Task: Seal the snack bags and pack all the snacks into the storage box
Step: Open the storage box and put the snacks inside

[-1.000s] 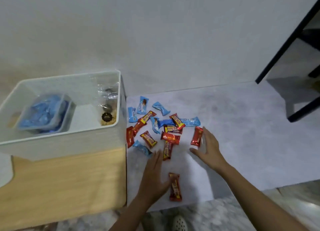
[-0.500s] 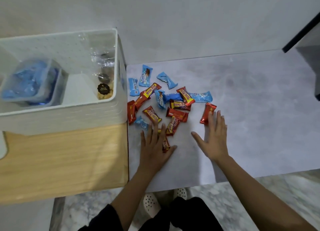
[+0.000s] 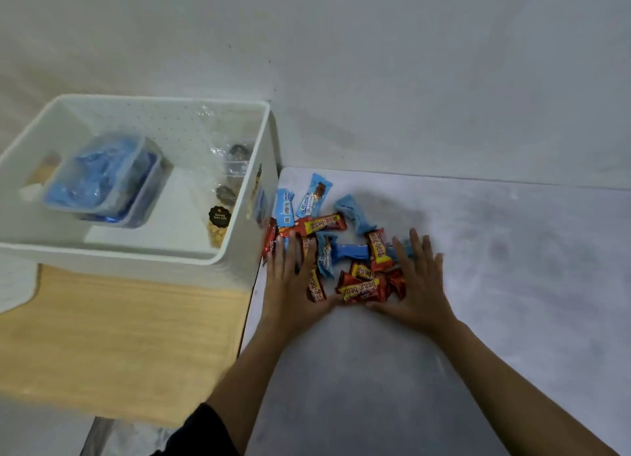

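Both hands lie flat on the table (image 3: 512, 285), cupping the snacks (image 3: 362, 290) (red and blue wrappers) between them. The left hand (image 3: 290, 285) has its fingers (image 3: 279, 254) straight and close together, tips on red wrappers at the pile's left edge. The right hand (image 3: 421, 285) has its fingers (image 3: 416, 247) straight and slightly spread, tips over a blue wrapper. More snacks lie beyond the fingertips. The box (image 3: 164, 264) stands just left of the left fingers, holding a blue tub (image 3: 102, 182) and a clear bag (image 3: 225, 182)
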A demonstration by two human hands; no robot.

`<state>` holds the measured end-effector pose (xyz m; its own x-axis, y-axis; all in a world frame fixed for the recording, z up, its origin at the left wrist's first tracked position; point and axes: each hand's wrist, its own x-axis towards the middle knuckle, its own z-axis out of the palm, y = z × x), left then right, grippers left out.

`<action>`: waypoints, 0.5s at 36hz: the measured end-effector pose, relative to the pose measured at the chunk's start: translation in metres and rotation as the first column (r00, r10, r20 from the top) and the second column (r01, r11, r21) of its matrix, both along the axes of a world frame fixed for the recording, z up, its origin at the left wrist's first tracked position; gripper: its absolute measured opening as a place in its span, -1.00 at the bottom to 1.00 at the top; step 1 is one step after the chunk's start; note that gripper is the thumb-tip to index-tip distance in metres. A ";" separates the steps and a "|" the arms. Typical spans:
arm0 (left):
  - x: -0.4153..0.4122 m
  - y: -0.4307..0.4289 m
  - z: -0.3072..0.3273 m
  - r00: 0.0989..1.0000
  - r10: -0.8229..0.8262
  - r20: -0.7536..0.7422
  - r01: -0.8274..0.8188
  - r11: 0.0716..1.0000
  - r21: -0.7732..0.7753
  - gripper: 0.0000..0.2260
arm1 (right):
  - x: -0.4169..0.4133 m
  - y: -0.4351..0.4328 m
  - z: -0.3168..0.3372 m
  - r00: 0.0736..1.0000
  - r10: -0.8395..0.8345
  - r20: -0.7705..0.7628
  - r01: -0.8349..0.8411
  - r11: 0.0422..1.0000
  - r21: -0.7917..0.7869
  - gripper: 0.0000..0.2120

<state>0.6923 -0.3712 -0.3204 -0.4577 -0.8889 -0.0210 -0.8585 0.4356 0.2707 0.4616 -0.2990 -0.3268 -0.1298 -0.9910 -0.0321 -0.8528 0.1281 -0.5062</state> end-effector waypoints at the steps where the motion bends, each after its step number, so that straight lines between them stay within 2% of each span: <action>1: -0.002 -0.007 0.001 1.000 0.012 0.007 -0.012 1.000 -0.004 -0.07 | -0.002 -0.005 -0.001 1.000 0.019 -0.020 -0.019 1.000 0.003 0.06; 6: -0.010 -0.036 0.010 0.994 0.072 0.086 -0.069 0.997 -0.041 -0.10 | -0.007 -0.027 -0.002 0.991 0.089 -0.102 -0.087 0.996 0.025 0.08; 9: -0.016 -0.052 0.015 0.990 0.120 0.075 -0.116 0.992 -0.054 -0.18 | -0.009 -0.038 -0.001 0.978 0.140 -0.153 -0.138 0.990 0.025 0.07; 12: -0.027 -0.067 0.018 0.980 0.195 0.036 -0.195 0.981 -0.010 -0.26 | -0.010 -0.046 -0.001 0.975 0.155 -0.157 -0.159 0.987 -0.009 0.06; 18: -0.047 -0.106 0.027 0.968 0.252 -0.008 -0.250 0.964 0.092 -0.29 | -0.010 -0.061 -0.005 0.974 0.197 -0.109 -0.202 0.979 -0.033 0.01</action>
